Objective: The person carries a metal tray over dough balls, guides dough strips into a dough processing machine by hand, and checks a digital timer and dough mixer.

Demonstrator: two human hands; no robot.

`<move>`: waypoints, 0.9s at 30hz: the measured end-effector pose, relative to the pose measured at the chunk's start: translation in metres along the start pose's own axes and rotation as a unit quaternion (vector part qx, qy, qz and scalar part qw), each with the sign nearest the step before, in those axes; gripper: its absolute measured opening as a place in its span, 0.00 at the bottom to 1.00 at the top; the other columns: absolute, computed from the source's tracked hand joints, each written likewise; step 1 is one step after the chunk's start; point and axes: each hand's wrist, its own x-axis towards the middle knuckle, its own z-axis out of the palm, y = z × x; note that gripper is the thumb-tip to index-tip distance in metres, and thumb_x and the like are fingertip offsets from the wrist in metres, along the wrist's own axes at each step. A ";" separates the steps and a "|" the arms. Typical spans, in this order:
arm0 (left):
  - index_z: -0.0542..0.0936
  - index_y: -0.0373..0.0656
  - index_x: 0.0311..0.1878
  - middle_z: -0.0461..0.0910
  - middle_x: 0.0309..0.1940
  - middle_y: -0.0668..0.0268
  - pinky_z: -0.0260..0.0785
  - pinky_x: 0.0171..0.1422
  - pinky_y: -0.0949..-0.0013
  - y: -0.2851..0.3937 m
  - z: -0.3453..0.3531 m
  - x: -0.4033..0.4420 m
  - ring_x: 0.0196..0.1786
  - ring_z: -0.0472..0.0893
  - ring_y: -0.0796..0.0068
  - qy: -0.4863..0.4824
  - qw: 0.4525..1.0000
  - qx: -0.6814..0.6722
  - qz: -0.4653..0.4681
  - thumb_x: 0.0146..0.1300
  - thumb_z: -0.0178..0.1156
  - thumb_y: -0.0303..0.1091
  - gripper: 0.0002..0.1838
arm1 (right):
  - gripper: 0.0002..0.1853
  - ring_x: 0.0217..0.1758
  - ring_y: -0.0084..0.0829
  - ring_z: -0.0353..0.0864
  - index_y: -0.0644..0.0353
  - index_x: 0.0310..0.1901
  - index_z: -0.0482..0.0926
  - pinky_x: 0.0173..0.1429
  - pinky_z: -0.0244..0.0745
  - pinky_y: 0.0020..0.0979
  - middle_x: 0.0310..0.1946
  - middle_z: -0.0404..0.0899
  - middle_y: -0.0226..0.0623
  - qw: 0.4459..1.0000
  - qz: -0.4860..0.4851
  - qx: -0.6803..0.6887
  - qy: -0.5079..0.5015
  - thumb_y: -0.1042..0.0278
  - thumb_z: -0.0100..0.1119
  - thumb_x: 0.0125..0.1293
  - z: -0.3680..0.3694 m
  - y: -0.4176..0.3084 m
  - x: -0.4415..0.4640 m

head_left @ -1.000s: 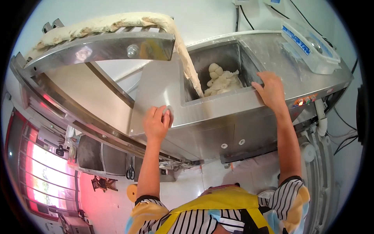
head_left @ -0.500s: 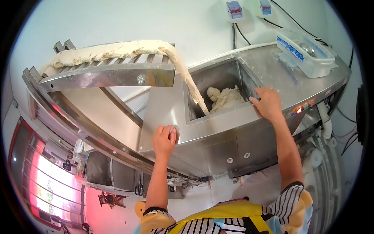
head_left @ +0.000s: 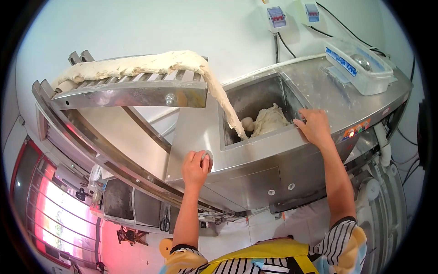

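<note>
My left hand point(head_left: 195, 170) is closed around a small grey flat piece with a rounded edge point(head_left: 208, 160), at the front edge of the steel counter point(head_left: 194, 132). What kind of tool it is I cannot make out. My right hand point(head_left: 315, 128) rests at the right front rim of the sunken steel hopper point(head_left: 280, 137), thumb and fingers apart. Inside the hopper lies a lump of pale dough point(head_left: 270, 119) beside small rounded dough pieces point(head_left: 247, 123). A long dough strip point(head_left: 223, 98) hangs down into it from the slatted roller conveyor at the left.
The steel conveyor frame point(head_left: 132, 95) rises at the left and carries the thick dough strip. A clear plastic tub point(head_left: 360, 68) stands at the counter's back right. Control buttons point(head_left: 356, 130) line the front edge at right. Two switch boxes with cables hang on the wall.
The view has shifted slightly, so everything sits a little lower in the picture. In the hopper the dough lump has changed shape, and the small rounded pieces sit lower. Both hands stay about where they were.
</note>
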 end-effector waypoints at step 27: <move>0.80 0.43 0.38 0.71 0.26 0.64 0.66 0.32 0.64 -0.001 0.000 0.000 0.28 0.74 0.65 -0.010 1.000 -0.014 -0.024 0.56 0.61 0.32 0.07 | 0.12 0.33 0.43 0.78 0.61 0.31 0.79 0.47 0.66 0.39 0.23 0.79 0.40 1.000 0.011 0.020 0.004 0.60 0.63 0.54 -0.001 -0.003 0.002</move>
